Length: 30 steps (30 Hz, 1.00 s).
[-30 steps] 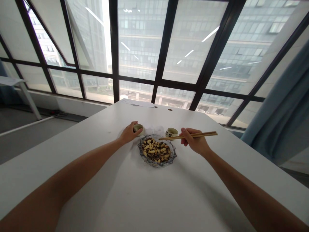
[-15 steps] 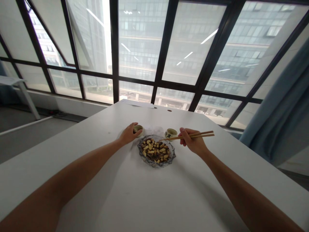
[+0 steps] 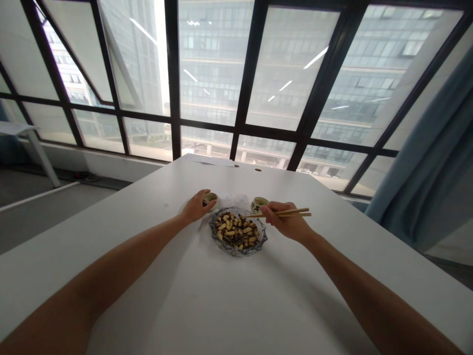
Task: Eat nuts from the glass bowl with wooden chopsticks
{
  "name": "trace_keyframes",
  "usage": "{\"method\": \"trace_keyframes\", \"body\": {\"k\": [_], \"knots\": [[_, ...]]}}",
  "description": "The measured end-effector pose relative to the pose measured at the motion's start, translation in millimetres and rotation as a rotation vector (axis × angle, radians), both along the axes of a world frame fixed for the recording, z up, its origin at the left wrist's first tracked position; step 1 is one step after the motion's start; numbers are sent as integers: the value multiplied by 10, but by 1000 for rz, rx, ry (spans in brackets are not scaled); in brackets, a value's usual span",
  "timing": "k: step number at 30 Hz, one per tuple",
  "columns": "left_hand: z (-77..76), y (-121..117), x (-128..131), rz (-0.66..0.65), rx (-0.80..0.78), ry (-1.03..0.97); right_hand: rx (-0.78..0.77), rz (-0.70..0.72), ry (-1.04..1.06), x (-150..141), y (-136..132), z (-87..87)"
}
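Wooden chopsticks (image 3: 297, 211) are clamped in the fingers of the right hand (image 3: 284, 220), their tips over the far side of a clear glass bowl (image 3: 238, 252), filled with peanuts (image 3: 232, 231) and darker bits, on the white desk (image 3: 221, 301). Left of it, the left hand (image 3: 195, 206) has its fingers closed around a small cup (image 3: 211, 197). A lettered cup (image 3: 257, 205) stands beyond the bowl's far-right rim, just beside the right hand.

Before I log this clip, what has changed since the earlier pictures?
The right hand has moved left, closer to the right cup and glass bowl, the rear of the chopsticks shifting with it. Nothing was grasped or released. The left hand stays at the left cup; bowl and cups stay put.
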<state>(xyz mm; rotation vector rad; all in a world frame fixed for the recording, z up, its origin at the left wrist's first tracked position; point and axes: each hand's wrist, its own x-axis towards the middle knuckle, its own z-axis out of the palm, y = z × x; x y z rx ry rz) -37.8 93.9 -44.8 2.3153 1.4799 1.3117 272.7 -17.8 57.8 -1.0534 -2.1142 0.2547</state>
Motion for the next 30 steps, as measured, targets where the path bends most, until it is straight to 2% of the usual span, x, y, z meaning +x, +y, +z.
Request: {"method": "trace_keyframes", "body": {"k": [10, 22, 30], "knots": [[3, -7, 9, 10, 5, -12, -79, -94, 181, 66, 96, -78], [14, -22, 16, 13, 11, -10, -21, -38, 133, -26, 55, -123], [43, -56, 17, 74, -31, -6, 22, -28, 121, -64, 37, -167]]}}
